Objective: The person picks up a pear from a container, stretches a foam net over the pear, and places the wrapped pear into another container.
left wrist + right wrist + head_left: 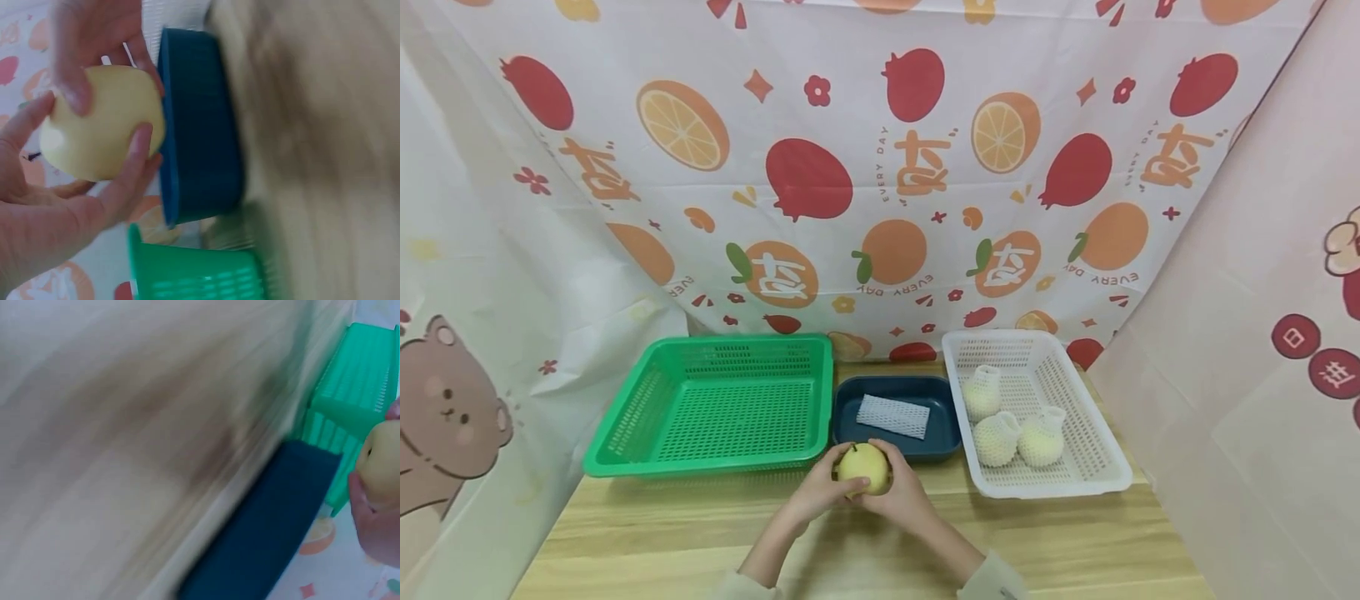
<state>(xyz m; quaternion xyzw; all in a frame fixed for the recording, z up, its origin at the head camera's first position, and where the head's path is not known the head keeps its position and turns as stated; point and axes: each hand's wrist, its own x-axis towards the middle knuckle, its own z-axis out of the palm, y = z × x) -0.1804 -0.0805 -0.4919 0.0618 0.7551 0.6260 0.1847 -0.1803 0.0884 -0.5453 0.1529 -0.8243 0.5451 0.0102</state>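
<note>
A round yellow pear (862,468) is held between both hands, raised in front of the dark blue tray. My left hand (822,492) grips its left side, the thumb lying across the front. From the right, my right hand (901,493) curls its fingers round the other side. In the left wrist view the pear (103,123) lies between the fingers of both hands, its stem pointing left. The right wrist view catches only part of the pear (382,464) at the right edge. A flat white foam net sleeve (892,416) lies in the blue tray (850,387).
A green plastic basket (711,467) stands on the left of the wooden table (700,542). To the right, a white basket (1075,485) holds three net-wrapped fruits (997,439). A fruit-print curtain (850,108) hangs behind, with cloth at both sides.
</note>
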